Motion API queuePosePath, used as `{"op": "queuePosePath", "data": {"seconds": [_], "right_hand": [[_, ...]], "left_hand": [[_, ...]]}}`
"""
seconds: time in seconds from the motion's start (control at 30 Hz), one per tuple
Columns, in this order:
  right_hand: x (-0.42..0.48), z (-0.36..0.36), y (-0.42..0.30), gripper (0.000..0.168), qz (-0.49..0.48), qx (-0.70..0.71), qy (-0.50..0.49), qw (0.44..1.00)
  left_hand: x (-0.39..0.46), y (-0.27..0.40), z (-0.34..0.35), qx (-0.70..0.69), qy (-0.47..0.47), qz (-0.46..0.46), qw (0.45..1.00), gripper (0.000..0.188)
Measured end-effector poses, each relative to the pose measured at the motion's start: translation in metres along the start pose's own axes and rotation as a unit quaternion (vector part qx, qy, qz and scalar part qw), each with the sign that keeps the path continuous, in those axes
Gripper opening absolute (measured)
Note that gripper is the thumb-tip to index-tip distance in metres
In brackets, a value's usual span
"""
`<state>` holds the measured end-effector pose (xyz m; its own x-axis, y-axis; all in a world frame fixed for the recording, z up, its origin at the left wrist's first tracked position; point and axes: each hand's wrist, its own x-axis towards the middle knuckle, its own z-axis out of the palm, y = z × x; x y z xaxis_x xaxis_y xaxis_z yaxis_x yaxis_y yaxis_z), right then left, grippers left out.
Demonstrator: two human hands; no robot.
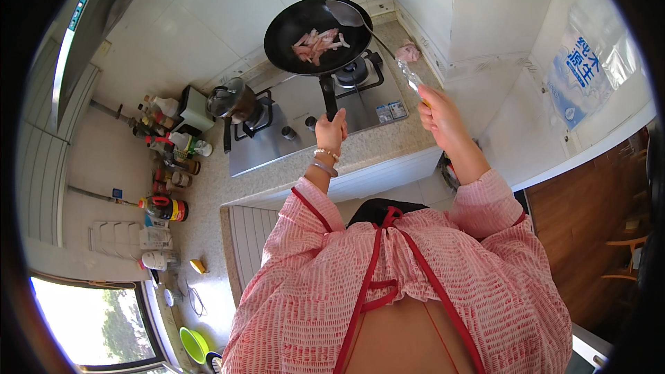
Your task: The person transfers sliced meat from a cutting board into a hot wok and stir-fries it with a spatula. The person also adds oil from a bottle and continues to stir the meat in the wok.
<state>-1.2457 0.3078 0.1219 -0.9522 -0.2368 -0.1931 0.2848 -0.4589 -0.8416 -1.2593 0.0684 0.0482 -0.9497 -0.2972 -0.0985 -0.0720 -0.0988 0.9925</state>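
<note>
My left hand (pixel 331 132) grips the black handle of a wok (pixel 280 44), which is raised and tilted over the right burner (pixel 354 74) of a steel gas hob. Strips of pinkish, partly white raw meat (pixel 318 45) lie together in the wok's middle. In my right hand (pixel 439 114) is a metal wok spatula (pixel 344 13), its handle partly wrapped in foil. The blade of the spatula is over the wok's upper right part, apart from the meat. A lidded pot (pixel 232 98) stands on the left burner.
Bottles and jars (pixel 169 148) line the counter on the left, with a dark sauce bottle (pixel 169 209) nearer me. Further down are a yellow item (pixel 197 266) and a green bowl (pixel 194 345). A crumpled pink cloth (pixel 408 51) lies right of the hob, near the tiled wall (pixel 421 5).
</note>
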Motion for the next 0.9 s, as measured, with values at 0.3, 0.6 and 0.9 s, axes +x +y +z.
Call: {"op": "queuePosePath", "data": {"seconds": [0.3,0.6,0.9], "right_hand": [[-0.005,-0.018,-0.005,0.019,0.001,-0.039,0.026,0.999],[-0.003,-0.031,-0.005,0.019,0.011,-0.075,0.060,0.995],[0.009,-0.012,0.002,0.018,0.043,-0.087,0.046,0.994]], "left_hand": [[0.004,-0.027,0.020,-0.087,-0.018,-0.052,0.995,0.021],[0.022,-0.048,0.023,-0.102,-0.034,-0.086,0.991,0.021],[0.025,-0.050,0.028,-0.118,-0.041,-0.089,0.988,0.019]]}}
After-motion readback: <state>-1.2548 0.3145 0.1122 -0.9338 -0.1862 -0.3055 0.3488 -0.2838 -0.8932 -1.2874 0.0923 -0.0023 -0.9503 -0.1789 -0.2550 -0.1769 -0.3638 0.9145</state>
